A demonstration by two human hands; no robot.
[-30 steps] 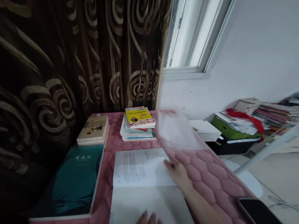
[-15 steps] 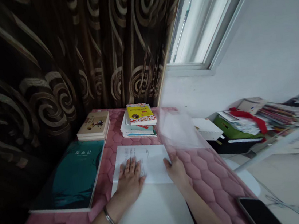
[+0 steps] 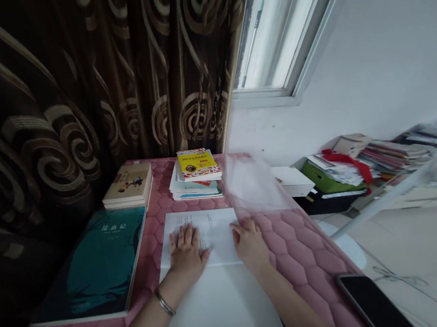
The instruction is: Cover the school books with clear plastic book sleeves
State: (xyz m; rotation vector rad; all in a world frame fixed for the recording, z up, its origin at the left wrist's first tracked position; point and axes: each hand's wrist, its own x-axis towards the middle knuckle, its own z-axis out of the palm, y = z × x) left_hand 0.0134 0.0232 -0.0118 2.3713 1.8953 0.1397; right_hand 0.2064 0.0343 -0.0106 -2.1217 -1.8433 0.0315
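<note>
A long white sheet of paper point(image 3: 218, 313) runs toward me over the pink padded cover. Its far part, the printed page point(image 3: 215, 233), has an edge or fold line across its near side; I cannot tell whether it is a separate sheet. My left hand point(image 3: 185, 256) lies flat on the left of the print, fingers spread, with a metal bangle on the wrist. At the page's right edge, my right hand point(image 3: 250, 242) has its thumb on the paper and its fingers bent beside it, apparently pinching that edge. Blue handwriting marks the sheet's near left corner.
A dark teal book point(image 3: 99, 270) and smaller tan books point(image 3: 128, 185) lie left. Beyond the page is a book stack with a yellow cover point(image 3: 197, 162). Clear plastic point(image 3: 255, 183) and a phone point(image 3: 373, 301) lie right. A patterned curtain point(image 3: 142, 77) hangs behind.
The view has shifted slightly, moving most things left. My right hand has slid a little up along the page edge, its fingers bending more. My left hand stays flat on the print.
</note>
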